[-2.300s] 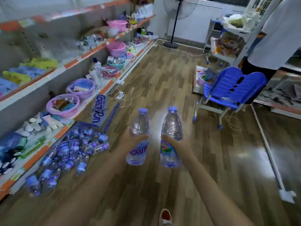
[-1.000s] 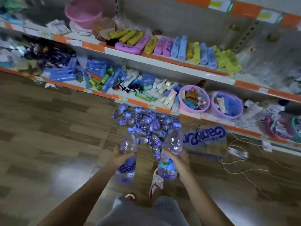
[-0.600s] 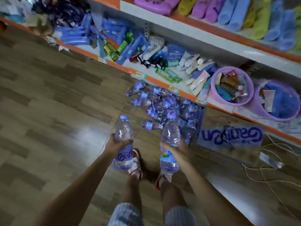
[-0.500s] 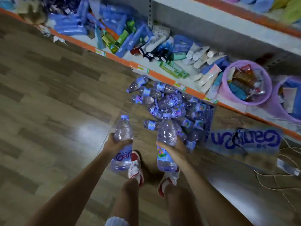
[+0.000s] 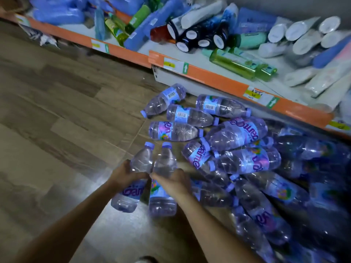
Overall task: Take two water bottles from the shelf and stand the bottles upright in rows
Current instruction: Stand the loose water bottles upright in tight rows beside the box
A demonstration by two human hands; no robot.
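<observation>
My left hand (image 5: 124,176) grips one clear water bottle (image 5: 133,194) with a blue cap and purple label around its middle. My right hand (image 5: 173,182) grips a second water bottle (image 5: 162,198) the same way. Both bottles are upright, side by side and almost touching, low over the wooden floor (image 5: 57,130); whether their bases touch the floor I cannot tell. To their right lies a heap of several like bottles (image 5: 237,154) on their sides.
A low shelf with an orange edge strip (image 5: 209,76) runs across the top, loaded with tubes, green bottles (image 5: 233,65) and blue packs. The heap of lying bottles spreads from the shelf foot to the lower right. Bare floor lies to the left.
I have bent down close to the floor, and the view has dropped towards the heap. Both hands have brought their bottles together and lowered them beside the lying bottles.
</observation>
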